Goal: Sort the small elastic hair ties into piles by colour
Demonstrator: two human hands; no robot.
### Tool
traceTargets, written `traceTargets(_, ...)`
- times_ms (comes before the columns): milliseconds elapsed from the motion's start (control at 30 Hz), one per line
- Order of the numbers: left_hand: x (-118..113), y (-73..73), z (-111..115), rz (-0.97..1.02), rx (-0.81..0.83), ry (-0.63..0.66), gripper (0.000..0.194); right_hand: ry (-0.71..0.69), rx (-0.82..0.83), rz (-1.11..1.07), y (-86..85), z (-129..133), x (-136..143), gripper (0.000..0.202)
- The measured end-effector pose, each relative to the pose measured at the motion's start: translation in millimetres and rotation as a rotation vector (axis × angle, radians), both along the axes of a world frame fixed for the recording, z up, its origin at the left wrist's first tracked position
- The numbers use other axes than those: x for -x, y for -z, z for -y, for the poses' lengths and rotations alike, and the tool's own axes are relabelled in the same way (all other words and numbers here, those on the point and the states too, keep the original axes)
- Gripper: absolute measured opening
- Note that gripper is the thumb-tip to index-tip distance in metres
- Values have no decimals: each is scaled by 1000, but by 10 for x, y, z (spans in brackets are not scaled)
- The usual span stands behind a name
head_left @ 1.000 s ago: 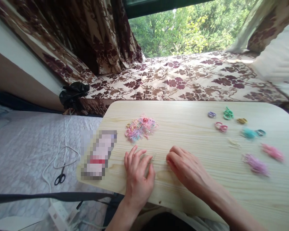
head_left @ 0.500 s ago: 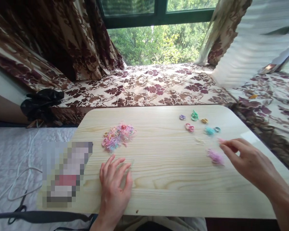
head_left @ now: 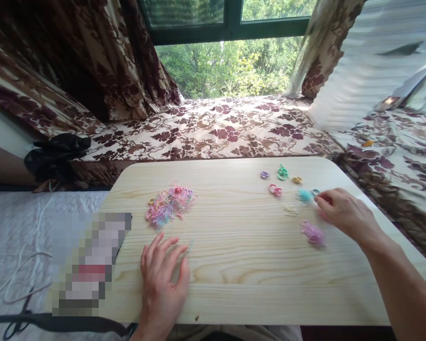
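My left hand [head_left: 165, 279] rests on the wooden table with its fingers spread, just below a mixed pile of small coloured elastic bands [head_left: 170, 203]. A thin pale green band [head_left: 190, 245] lies by its fingertips. Over the right side, my right hand [head_left: 344, 213] has thumb and fingertips pinched together; whatever is between them is too small to tell. Those fingertips are close to a light blue clump of bands [head_left: 304, 195] and a teal ring [head_left: 315, 192]. Pink bands [head_left: 321, 216] are partly hidden under this hand. Nearer me is a purple clump of bands [head_left: 313, 234].
Thicker rings in lilac [head_left: 265, 174], green [head_left: 283, 172], yellow [head_left: 297, 180] and pink [head_left: 275, 191] lie farther back on the table [head_left: 234, 303]. Pale yellow bands [head_left: 290, 210] sit left of the purple clump. A blurred-out packet [head_left: 92, 260] is at the left edge.
My right hand has moved away from me, from beside the purple clump towards the light blue bands. My left hand keeps its place on the table. The view has shifted slightly.
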State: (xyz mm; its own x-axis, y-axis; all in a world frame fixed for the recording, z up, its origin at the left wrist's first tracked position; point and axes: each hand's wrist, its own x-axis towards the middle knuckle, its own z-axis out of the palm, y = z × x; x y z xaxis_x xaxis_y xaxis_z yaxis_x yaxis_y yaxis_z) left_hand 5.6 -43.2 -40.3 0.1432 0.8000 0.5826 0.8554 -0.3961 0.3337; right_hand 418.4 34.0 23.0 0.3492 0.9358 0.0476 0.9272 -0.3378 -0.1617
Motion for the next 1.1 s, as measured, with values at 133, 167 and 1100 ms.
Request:
traceTargets(133,-10,-19,4,3,-8,0,21,-2,5,7,10,2,-16,20)
traceTargets(167,-14,-22,4,5,-8,-1,21,-3,5,8,6,3,-22,20)
traceTargets(1100,-62,-119,50,182,150,-56,23,-904,53,-267,218,195,2303,19)
